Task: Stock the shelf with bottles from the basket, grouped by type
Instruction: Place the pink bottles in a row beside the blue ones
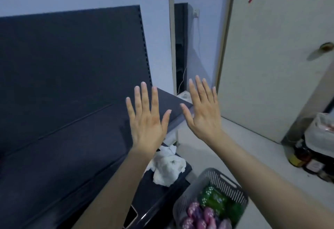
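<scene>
A dark shelf unit (pixel 72 120) fills the left half of the view, its top board bare. On the floor at the lower right stands a grey slotted basket (pixel 224 180) holding green bottles (pixel 216 200) and purple bottles (pixel 198 216). My left hand (pixel 146 120) is raised above the shelf's right end, fingers straight and spread, holding nothing. My right hand (pixel 204 113) is raised beside it, past the shelf's corner, also flat and spread with nothing in it. Both hands are well above the basket.
A crumpled white cloth (pixel 168 167) lies on the lower shelf board, and a phone (pixel 131 218) lies near that board's front edge. A cream door (pixel 271 66) stands at the right. Jars (pixel 305 160) and a white bag (pixel 321 135) sit along the right wall.
</scene>
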`<move>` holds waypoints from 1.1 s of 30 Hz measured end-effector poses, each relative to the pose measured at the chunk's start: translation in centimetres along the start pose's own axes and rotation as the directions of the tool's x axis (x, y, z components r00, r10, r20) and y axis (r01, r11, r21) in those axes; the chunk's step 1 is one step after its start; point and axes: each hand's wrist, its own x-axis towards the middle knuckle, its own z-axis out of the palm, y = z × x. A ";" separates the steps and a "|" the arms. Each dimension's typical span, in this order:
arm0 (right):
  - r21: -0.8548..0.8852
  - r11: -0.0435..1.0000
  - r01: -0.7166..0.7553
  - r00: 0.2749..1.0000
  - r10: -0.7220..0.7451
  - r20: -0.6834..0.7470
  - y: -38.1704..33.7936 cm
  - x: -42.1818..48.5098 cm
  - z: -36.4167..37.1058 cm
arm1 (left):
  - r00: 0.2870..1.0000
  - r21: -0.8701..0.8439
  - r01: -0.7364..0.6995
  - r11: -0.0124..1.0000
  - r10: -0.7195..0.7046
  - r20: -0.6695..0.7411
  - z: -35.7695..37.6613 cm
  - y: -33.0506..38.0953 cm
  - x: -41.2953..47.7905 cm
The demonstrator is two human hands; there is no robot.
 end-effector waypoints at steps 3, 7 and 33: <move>0.073 0.997 -0.034 0.995 0.027 0.091 5.4 -3.0 0.8 | 0.999 -0.034 -0.027 0.999 0.028 0.042 3.6 4.5 -1.9; 0.118 0.990 -0.076 0.969 0.045 0.244 11.8 -8.0 3.0 | 0.977 -0.064 -0.041 0.997 0.054 0.204 8.6 9.3 -6.7; -0.530 0.136 -0.837 -0.310 0.679 0.665 22.6 -41.2 23.1 | 0.097 -0.040 0.438 0.898 -0.003 0.995 29.0 18.3 -42.0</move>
